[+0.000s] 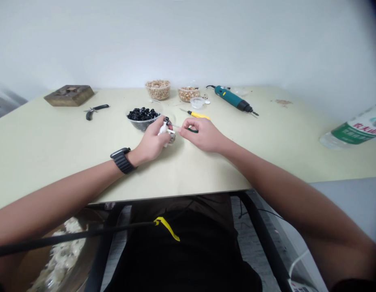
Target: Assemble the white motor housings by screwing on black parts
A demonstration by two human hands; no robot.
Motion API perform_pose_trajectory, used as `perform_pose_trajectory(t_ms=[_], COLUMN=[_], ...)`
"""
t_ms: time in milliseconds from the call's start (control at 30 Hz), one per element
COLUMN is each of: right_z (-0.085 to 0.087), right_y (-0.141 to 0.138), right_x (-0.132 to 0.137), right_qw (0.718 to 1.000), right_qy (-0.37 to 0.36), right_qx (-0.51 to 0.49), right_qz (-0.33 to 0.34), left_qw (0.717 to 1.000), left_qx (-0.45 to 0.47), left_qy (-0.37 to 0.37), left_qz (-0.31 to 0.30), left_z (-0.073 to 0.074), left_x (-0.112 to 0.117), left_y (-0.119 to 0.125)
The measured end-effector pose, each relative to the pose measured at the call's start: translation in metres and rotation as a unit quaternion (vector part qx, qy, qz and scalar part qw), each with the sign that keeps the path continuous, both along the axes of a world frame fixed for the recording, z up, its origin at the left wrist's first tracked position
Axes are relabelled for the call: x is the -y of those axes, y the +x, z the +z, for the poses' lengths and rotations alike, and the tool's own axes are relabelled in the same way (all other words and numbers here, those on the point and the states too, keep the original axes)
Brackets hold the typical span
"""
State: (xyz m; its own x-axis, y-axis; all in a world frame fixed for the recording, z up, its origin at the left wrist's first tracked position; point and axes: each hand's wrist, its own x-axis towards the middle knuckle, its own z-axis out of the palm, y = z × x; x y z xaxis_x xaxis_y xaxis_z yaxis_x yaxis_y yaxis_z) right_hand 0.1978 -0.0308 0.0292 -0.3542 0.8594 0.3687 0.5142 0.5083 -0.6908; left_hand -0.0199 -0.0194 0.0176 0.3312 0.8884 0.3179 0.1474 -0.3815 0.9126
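Observation:
My left hand (153, 140), with a dark watch at its wrist, is closed around a small white plastic part (164, 129). A small black piece (166, 120) sits at the top of that part. In the pinched fingers of my right hand (203, 133) is a screwdriver (192, 130) with a dark green handle. Its thin metal shaft points left at the black piece; whether the tip touches it I cannot tell. Just behind my left hand stands a clear bowl (142, 125) full of small black parts.
Farther back are a tub of small tan pieces (158, 90), another tub (189, 95), a small clear cup (197, 103) and a yellow-handled tool (200, 115). A teal rotary tool (233, 99) lies right, cutters (95, 110) and a block (69, 96) left. A bottle (352, 129) lies far right.

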Motion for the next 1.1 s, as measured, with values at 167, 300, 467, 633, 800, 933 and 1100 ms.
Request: perform_pose_trajectory(t_ms=[167, 300, 467, 633, 800, 933, 1100], right_z=[-0.001, 0.000, 0.001, 0.001, 0.000, 0.003, 0.005], right_y=[0.000, 0.000, -0.002, -0.002, 0.000, 0.005, 0.014], right_x=[0.006, 0.011, 0.011, 0.011, 0.007, 0.001, -0.003], right_qw=[0.978, 0.958, 0.986, 0.994, 0.996, 0.999, 0.999], right_qy=[0.127, 0.149, 0.081, 0.057, 0.041, 0.007, 0.004], right_qx=[0.161, 0.237, 0.142, 0.092, 0.081, 0.039, 0.009], right_qz=[-0.041, -0.068, -0.031, -0.001, -0.023, -0.003, -0.038], left_qw=[0.994, 0.988, 0.990, 0.992, 0.985, 0.975, 0.965], left_qx=[0.022, 0.048, 0.036, 0.024, 0.063, 0.108, 0.146], left_qy=[-0.105, -0.144, -0.135, -0.124, -0.157, -0.189, -0.216], left_qz=[-0.013, -0.012, -0.021, -0.029, -0.018, -0.032, -0.027], left_z=[0.006, 0.006, 0.007, 0.009, 0.001, -0.002, 0.000], left_x=[0.006, 0.008, 0.008, 0.010, 0.005, 0.000, -0.004], left_y=[0.002, 0.004, 0.002, 0.002, 0.005, 0.007, 0.007])
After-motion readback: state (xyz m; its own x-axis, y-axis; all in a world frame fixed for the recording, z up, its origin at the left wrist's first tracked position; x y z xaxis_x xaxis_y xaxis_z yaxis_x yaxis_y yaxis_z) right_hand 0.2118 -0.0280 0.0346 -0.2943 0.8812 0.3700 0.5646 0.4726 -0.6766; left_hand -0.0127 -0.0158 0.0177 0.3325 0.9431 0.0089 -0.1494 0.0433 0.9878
